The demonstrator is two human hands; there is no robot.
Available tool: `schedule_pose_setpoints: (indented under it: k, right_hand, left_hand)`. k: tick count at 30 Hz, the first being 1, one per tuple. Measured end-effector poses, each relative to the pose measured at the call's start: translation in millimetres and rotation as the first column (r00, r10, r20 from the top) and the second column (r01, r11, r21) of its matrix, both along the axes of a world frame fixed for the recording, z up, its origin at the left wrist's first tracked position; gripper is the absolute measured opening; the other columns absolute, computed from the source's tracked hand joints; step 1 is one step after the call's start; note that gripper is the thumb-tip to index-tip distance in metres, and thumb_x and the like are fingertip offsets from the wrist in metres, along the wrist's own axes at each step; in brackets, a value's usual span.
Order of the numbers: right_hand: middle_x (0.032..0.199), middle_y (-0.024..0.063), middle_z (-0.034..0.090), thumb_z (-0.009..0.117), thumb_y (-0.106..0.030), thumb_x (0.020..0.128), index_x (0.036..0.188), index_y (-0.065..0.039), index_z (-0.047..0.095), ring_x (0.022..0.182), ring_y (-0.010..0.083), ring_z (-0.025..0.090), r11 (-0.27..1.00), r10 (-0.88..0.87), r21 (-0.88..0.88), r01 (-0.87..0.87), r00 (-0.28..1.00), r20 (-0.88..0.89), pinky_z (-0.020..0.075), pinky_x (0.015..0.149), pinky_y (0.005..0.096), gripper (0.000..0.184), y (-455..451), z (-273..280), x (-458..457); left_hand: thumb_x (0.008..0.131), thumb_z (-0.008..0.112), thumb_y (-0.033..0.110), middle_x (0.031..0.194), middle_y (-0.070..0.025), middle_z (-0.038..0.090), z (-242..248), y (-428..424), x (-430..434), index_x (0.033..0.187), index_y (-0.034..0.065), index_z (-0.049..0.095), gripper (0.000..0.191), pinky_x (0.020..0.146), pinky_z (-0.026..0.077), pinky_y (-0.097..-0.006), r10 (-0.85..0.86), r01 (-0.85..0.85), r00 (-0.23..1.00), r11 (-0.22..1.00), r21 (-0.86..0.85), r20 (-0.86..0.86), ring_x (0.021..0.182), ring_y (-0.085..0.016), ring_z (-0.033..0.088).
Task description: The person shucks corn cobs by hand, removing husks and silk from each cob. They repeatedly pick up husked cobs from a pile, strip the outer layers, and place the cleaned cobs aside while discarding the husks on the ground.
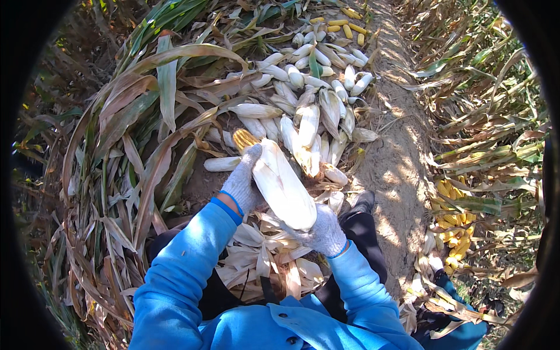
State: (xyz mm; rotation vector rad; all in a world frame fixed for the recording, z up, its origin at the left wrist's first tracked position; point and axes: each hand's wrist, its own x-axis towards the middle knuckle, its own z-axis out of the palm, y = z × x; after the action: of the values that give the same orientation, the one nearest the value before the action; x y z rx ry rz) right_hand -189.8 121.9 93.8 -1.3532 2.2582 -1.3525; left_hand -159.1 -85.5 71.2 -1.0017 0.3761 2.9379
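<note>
An ear of corn in pale husk [284,188] is held tilted between my two gloved hands. My left hand [246,179], in a whitish knit glove, grips its upper left side, thumb toward the top. Beyond that thumb a bare yellow cob end [244,140] sticks out beside the husk; its join to the ear is hidden. My right hand [321,232], in a matching glove, is closed about the ear's lower end, with the fingers partly beneath it. Below the hands, loose dry husks [262,258] lie between my legs.
Many unshucked ears [306,122] are heaped ahead, with bare yellow cobs [348,30] at the far end. Cut corn stalks [144,127] crowd the left. A dirt strip [393,162] runs along the right. Beyond it are another yellow cob pile [455,227] and another person's sleeve [453,291].
</note>
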Motion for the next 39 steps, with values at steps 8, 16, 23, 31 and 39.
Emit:
schedule_pose_setpoints:
  k: [8,16,23,31,39]
  right_hand:
    - [0.08,0.0157,0.068,0.073,-0.034,0.077,0.095,-0.008,0.07,0.077,0.0356,0.066,0.921,0.282,0.294,-0.257,0.958,-0.047,0.0535,0.067,0.0447,0.032,-1.9,5.6,23.7]
    - [0.093,0.0146,0.069,0.079,-0.044,0.073,0.117,-0.005,0.055,0.085,0.035,0.069,0.611,0.12,0.791,-0.023,0.991,-0.065,0.0536,0.071,0.0453,0.064,15.4,-53.0,-1.7]
    - [0.118,0.0193,0.063,0.08,-0.045,0.075,0.134,-0.012,0.048,0.112,0.035,0.062,0.286,0.43,0.887,-0.362,0.876,0.219,0.0482,0.091,0.0509,0.075,28.9,-185.8,65.3]
    - [0.109,0.0197,0.066,0.076,-0.039,0.084,0.125,-0.005,0.055,0.103,0.0323,0.065,0.843,-0.375,0.512,0.167,0.864,0.337,0.0516,0.09,0.0394,0.057,-64.1,-248.5,-14.5]
    - [0.129,0.0263,0.058,0.082,-0.051,0.066,0.134,0.003,0.045,0.12,0.039,0.057,0.446,-0.733,0.84,0.311,0.665,0.143,0.0456,0.103,0.0446,0.095,-126.5,-314.7,-105.0]
  left_hand:
    - [0.09,0.065,0.033,0.103,-0.0131,0.066,1.1,-23.5,0.4,0.121,0.0056,0.059,0.042,0.081,0.057,-0.038,0.153,-0.148,0.988,0.944,-0.297,-0.005,0.09,-0.028,0.066]
    - [0.095,0.057,0.013,0.077,-0.0048,0.058,37.0,-68.0,17.5,0.093,0.0036,0.06,0.01,0.078,0.057,-0.0395,0.344,-0.397,0.898,0.903,-0.167,-0.275,0.07,-0.02,0.059]
    - [0.097,0.056,0.013,0.077,-0.0024,0.054,78.7,-81.4,35.6,0.107,-0.0009,0.057,0.017,0.077,0.056,-0.0385,0.386,-0.451,0.866,0.878,-0.163,-0.317,0.068,-0.017,0.056]
    - [0.1,0.052,0.017,0.082,-0.0016,0.053,90.1,-85.9,66.3,0.117,-0.0018,0.054,0.025,0.074,0.054,-0.038,0.411,-0.449,0.882,0.882,-0.144,-0.229,0.069,-0.015,0.054]
    - [0.102,0.049,0.021,0.079,-0.0006,0.047,103.7,-83.5,81.6,0.124,0.0007,0.054,0.031,0.067,0.047,-0.0374,0.502,-0.501,0.864,0.841,-0.205,-0.051,0.067,-0.015,0.05]
